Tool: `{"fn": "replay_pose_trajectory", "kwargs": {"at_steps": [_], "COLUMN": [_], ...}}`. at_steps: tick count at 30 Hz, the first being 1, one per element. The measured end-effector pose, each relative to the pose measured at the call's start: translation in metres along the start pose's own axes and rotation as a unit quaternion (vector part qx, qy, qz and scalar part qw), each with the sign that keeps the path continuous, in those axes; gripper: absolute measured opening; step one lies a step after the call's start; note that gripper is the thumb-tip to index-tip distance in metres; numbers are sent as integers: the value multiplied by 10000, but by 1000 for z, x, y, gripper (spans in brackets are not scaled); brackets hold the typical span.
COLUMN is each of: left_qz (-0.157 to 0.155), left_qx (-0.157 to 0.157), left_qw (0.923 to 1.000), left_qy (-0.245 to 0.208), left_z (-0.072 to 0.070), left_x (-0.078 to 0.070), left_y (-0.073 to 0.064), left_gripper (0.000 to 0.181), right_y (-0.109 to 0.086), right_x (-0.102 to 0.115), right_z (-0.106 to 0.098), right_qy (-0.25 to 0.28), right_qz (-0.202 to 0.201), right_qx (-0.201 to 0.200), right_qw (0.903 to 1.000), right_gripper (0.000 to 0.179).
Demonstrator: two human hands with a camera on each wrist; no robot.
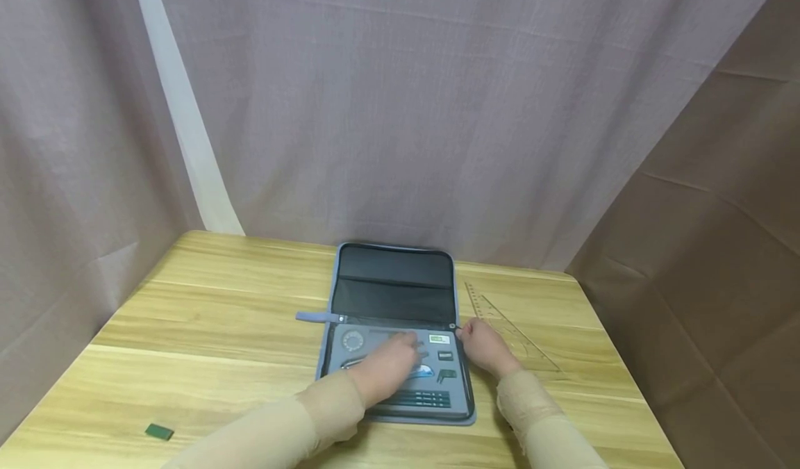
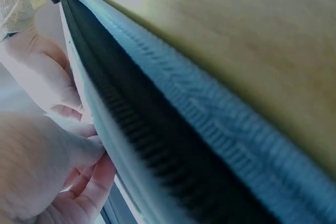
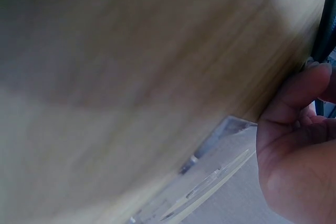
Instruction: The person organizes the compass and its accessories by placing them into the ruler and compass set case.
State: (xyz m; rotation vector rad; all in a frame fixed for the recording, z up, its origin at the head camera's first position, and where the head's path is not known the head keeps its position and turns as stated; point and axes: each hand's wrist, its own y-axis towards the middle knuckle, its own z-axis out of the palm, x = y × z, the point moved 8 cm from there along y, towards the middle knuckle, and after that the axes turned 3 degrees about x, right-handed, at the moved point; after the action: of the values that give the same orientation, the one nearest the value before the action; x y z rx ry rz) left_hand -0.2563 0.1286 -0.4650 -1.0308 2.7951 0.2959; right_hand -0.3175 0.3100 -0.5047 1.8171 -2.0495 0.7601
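A blue zip case [image 1: 392, 250] lies unfolded on the table, its dark lid toward the curtain. Its grey tray [image 1: 459, 389] carries a round white-marked disc [image 1: 353, 340], dark green pencils [image 1: 431, 399], an eraser [image 1: 439, 339], a green sharpener [image 1: 445, 356] and another small green piece [image 1: 446, 374]. My left hand [image 1: 390, 365] rests over the middle of the tray, partly covering a metal tool and a blue-and-white piece. At the case's right edge, near the fold, my right hand [image 1: 484, 347] pinches the zipper pull [image 1: 458, 328], mostly hidden by the fingertips.
Right of the case, a clear set square [image 1: 519, 330] lies close by my right hand. A small green block [image 1: 159, 431] sits at the table's front left. From the case's left side sticks out a blue strap [image 1: 312, 316]. Curtains [image 1: 400, 108] hang behind the wooden table [image 1: 237, 302].
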Motion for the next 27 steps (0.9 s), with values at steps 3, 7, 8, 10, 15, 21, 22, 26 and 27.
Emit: {"fn": "replay_pose_trajectory", "kwargs": {"at_steps": [3, 7, 8, 10, 15, 21, 22, 26, 27], "left_qz": [-20, -252, -382, -329, 256, 503, 519, 571, 606], "left_qx": [108, 256, 287, 312, 336, 210, 139, -303, -425], "left_qw": [9999, 9981, 9960, 9965, 9990, 9979, 9979, 9969, 9961], "left_qy": [-51, -498, -754, -707, 161, 361, 373, 455, 481], "left_z": [0, 4, 5, 7, 5, -8, -12, -29, -34], "left_x": [0, 5, 6, 6, -2, 3, 5, 18, 21], "left_y": [-2, -6, -8, -9, -16, -35, -39, -57, -62], "left_gripper": [23, 31, 33, 34, 35, 28, 26, 18, 14], "right_y": [0, 0, 0, 0, 0, 2, 2, 3, 3], "right_x": [1, 0, 0, 0, 1, -2, -2, -4, -4], "right_z": [0, 1, 1, 1, 1, 2, 2, 3, 2], "right_qy": [-12, -3, -1, -9, 27, 44, 37, 26, 27], "right_qz": [-39, -71, -60, -42, 41, 50, 37, -9, -5], "right_qx": [-6, -8, -9, -8, 42, 58, 55, 36, 33], "right_qw": [10000, 10000, 10000, 10000, 10000, 10000, 10000, 10000, 10000], "right_gripper": [25, 25, 25, 25, 25, 25, 25, 25, 25]}}
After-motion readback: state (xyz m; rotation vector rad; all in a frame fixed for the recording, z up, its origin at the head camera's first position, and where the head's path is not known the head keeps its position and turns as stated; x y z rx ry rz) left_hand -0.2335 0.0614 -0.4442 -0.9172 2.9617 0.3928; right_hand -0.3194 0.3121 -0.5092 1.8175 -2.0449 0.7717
